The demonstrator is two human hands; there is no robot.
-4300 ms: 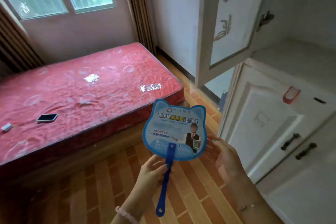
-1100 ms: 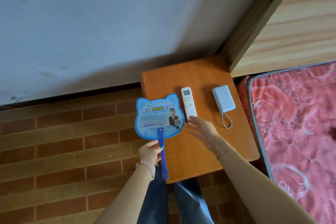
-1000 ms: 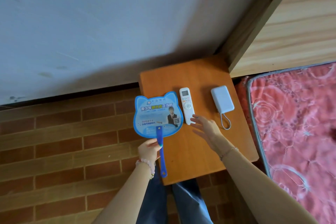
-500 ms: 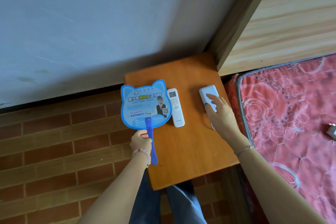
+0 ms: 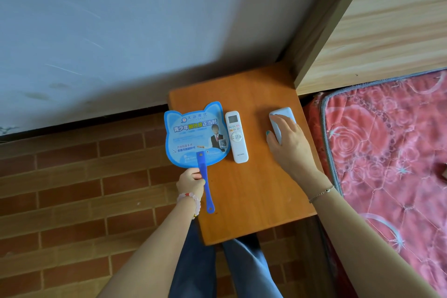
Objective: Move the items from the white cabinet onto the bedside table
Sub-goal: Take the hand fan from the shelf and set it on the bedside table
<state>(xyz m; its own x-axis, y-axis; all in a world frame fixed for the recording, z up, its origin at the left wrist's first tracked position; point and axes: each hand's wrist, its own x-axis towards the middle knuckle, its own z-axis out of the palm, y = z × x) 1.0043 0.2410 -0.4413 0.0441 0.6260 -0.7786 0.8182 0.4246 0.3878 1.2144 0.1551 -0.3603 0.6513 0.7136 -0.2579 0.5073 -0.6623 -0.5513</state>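
A blue cat-shaped hand fan [image 5: 196,134] lies over the left edge of the orange bedside table [image 5: 251,201], and my left hand [image 5: 191,181] grips its blue handle. Right beside the fan a white remote control [image 5: 236,136] lies flat on the table. Near the table's right edge sits a white power bank [image 5: 281,113]; my right hand [image 5: 289,143] rests on top of it with fingers curled around its sides, hiding most of it. The white cabinet is out of view.
A bed with a red patterned mattress [image 5: 391,152] adjoins the table on the right, under a wooden headboard [image 5: 387,22]. A pale wall [image 5: 121,31] stands behind the table. Brick-pattern flooring [image 5: 72,189] lies to the left, and my legs [image 5: 217,271] are below.
I carried the fan from the cabinet to the bedside table. Over the last second the fan came down beside the remote, and my right hand moved right onto the power bank.
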